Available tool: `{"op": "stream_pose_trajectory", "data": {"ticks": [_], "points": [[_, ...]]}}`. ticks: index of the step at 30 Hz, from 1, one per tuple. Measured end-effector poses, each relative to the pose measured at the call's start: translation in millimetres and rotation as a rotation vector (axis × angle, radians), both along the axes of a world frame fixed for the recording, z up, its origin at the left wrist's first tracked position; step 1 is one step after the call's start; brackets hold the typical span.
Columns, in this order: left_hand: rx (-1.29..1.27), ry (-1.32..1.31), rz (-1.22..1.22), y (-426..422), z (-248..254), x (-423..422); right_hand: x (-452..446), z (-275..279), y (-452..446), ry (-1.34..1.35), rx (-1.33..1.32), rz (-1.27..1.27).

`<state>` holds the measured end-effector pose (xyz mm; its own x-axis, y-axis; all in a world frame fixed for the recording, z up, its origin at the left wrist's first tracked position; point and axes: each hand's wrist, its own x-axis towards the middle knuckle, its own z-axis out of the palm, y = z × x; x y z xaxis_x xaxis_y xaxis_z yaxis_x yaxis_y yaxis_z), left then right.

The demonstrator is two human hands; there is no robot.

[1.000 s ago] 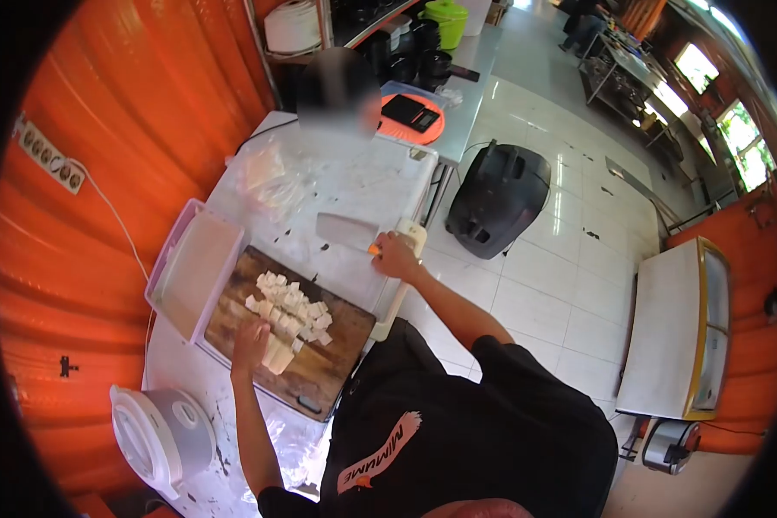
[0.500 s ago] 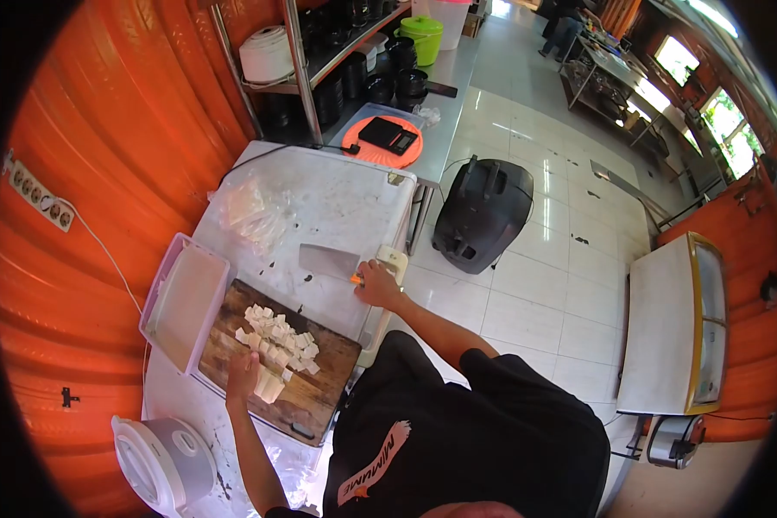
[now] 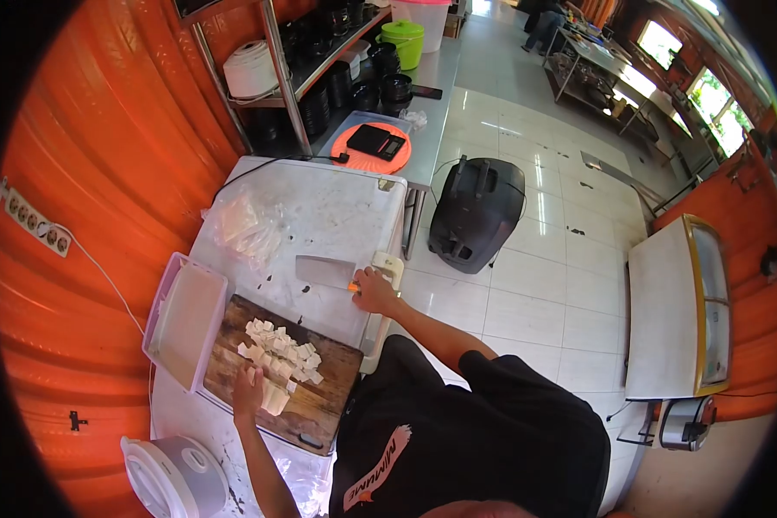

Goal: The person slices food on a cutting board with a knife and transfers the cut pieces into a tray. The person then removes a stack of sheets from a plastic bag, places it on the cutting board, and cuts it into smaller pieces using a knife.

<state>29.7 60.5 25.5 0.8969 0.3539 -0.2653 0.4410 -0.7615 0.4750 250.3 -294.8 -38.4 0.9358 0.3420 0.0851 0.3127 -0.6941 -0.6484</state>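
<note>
A wooden cutting board [image 3: 324,397] lies on the white freezer top, with a heap of pale cubes [image 3: 285,345] on it. Beside the heap is an uncut pale piece [image 3: 274,399]. My left hand [image 3: 249,390] rests at this piece, its fingers bent against the pale pieces. My right hand [image 3: 374,291] is closed around the orange-marked handle of a wide knife [image 3: 324,271], whose blade lies flat just above the freezer top, beyond the board. A pink-rimmed tray [image 3: 187,324] adjoins the board's left side.
A plastic bag [image 3: 249,229] lies at the back of the freezer top. A white cooker [image 3: 181,479] stands at the lower left. Behind are an orange plate [image 3: 371,160] with a black scale [image 3: 377,142], and a green bucket [image 3: 403,43]. A black case [image 3: 477,214] is on the floor.
The camera view has shifted, so the shelf and scale appear farther left. Both hands keep about the same places, the left at the pale pieces and the right on the knife.
</note>
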Motion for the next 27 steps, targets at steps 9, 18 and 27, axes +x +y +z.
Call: {"op": "stream_pose_trajectory", "data": {"ticks": [9,18,27], "points": [[0.007,-0.033,-0.038,-7,8,-6,-6,7,5,0.040,-0.013,-0.020],[0.042,-0.064,-0.026,-14,10,-9,-30,-1,33,-0.192,-0.040,-0.111],[-0.079,-0.168,-0.013,-12,15,-16,-25,2,70,-0.394,-0.167,-0.314]]}}
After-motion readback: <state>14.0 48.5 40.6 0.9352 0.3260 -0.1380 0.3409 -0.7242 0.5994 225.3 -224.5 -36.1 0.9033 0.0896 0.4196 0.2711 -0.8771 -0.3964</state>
